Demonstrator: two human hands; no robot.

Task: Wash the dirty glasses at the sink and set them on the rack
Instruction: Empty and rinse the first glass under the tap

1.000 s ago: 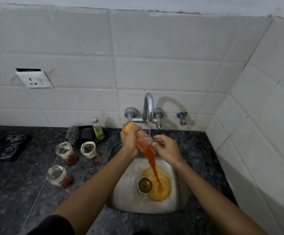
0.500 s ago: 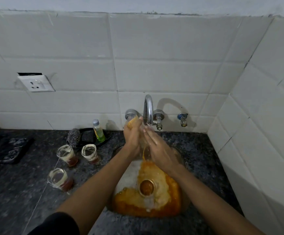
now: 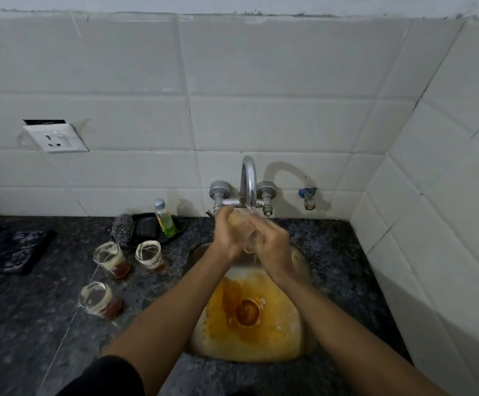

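Now the sink [image 3: 304, 345], which a second ago held only a narrow orange streak by the drain, lies washed with thin orange water across its floor, so the dregs have gone out of the glass [image 3: 242, 227] and rinsing has begun. Both hands have risen to just under the tap [image 3: 248, 181]. The left hand [image 3: 228, 234] wraps the glass from the left, fingers curled round it; the right hand [image 3: 272, 247] presses its fingers, held together, against the other side, seemingly rubbing. The glass now looks nearly clear. Three dirty glasses [image 3: 112, 260] wait on the counter [image 3: 46, 324] to the left; no rack is in view.
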